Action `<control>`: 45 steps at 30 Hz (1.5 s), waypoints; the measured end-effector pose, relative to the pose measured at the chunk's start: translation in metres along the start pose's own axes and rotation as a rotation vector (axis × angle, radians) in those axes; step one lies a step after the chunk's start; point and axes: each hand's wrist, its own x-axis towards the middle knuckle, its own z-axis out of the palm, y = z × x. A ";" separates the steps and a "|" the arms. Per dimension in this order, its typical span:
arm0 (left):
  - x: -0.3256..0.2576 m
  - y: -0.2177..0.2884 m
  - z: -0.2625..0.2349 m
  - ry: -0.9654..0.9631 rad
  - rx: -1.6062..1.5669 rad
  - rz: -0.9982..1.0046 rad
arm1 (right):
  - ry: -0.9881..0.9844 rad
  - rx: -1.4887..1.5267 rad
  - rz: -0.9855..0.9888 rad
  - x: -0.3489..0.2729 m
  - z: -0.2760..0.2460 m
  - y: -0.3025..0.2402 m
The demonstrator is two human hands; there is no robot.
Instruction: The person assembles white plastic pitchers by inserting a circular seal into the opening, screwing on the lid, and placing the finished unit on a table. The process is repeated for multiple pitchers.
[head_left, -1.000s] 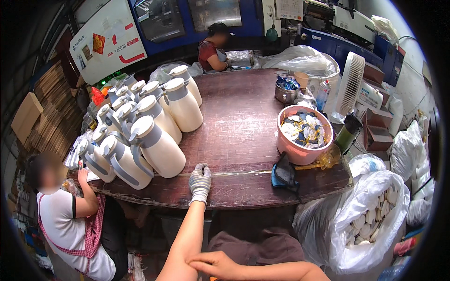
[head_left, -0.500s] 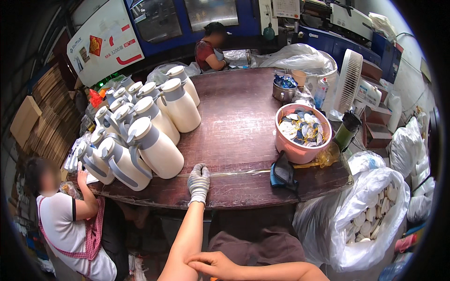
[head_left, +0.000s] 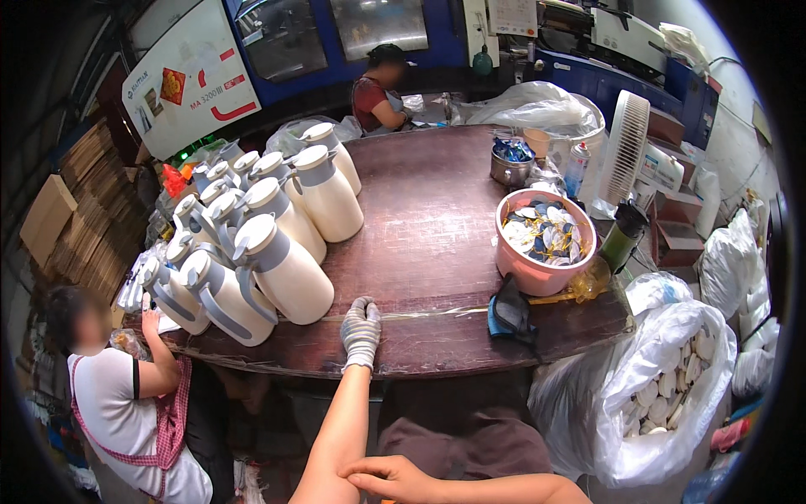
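My left hand (head_left: 361, 333), in a striped grey-and-white glove, rests on the near edge of the dark table (head_left: 420, 218). Its fingers are curled and drawn together, with nothing visible in them. The nearest thing is a cream vacuum jug (head_left: 290, 273) with a grey collar and handle, standing just left of the glove, apart from it. Several more such jugs (head_left: 332, 197) stand in a cluster behind. My right hand (head_left: 399, 479) is bare and reaches across at the lower edge; its outstretched fingertips touch my left forearm. It holds nothing.
A pink bucket (head_left: 512, 262) of round tags stands at the table's right, near a dark cloth item (head_left: 510, 311) and a metal pot (head_left: 510, 172). A plastic sack of pale discs (head_left: 617, 395) stands at right. One person (head_left: 134, 420) sits left, another (head_left: 378, 97) behind the table.
The whole view has shifted slightly, so the table and jugs sit a little lower and further right. My hands keep the same pose; the jugs stay in place.
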 end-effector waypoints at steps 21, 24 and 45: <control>0.000 -0.003 -0.008 -0.050 -0.129 -0.059 | -0.194 -0.132 0.438 -0.045 -0.080 0.143; -0.012 0.004 -0.013 -0.013 -0.479 -0.118 | -0.202 0.018 0.589 -0.041 -0.077 0.124; -0.261 -0.024 0.043 -1.012 -0.743 -1.054 | -0.065 -0.089 0.401 -0.046 -0.073 0.129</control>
